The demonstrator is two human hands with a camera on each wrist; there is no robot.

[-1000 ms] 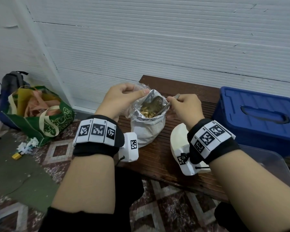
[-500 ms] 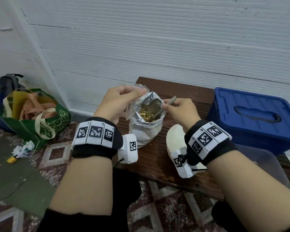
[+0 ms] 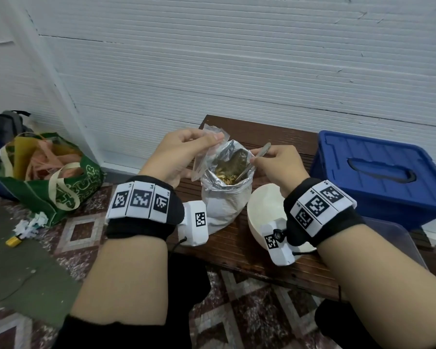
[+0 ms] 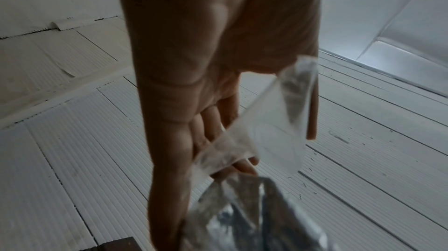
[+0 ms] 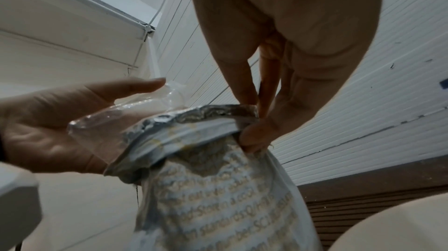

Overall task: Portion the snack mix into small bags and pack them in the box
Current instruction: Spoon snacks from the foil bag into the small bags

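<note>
At centre frame, a person's left hand (image 3: 184, 152) pinches a small clear bag (image 3: 207, 149) by its top edge, its grip clamped on the plastic, and holds it just beside the mouth of a foil-lined snack pouch (image 3: 227, 195) standing on a dark wooden bench (image 3: 249, 250). The right hand (image 3: 277, 165) has its grip closed round the handle of a metal spoon (image 3: 256, 159), whose bowl dips into the snack mix (image 3: 225, 176) inside the pouch. In the right wrist view the lower fingers (image 5: 254, 132) of that hand also press the pouch's rolled rim, apparently to steady it while the spoon works.

The little bag seems to be kept close to the pouch so that a loaded spoon need travel only a short way; whether its mouth is yet open cannot be told. The step in hand looks like scooping a portion. No mix shows in the bag, so portioning appears to be at an early stage for this bag.

A white bowl (image 3: 264, 207) sits just right of the pouch. A blue lidded box (image 3: 378, 172) rests at the right of the frame, and a clear container (image 3: 398, 238) lies in front of it, partly hidden by the right forearm. A green tote bag (image 3: 61, 187) stands on the floor at left.
</note>
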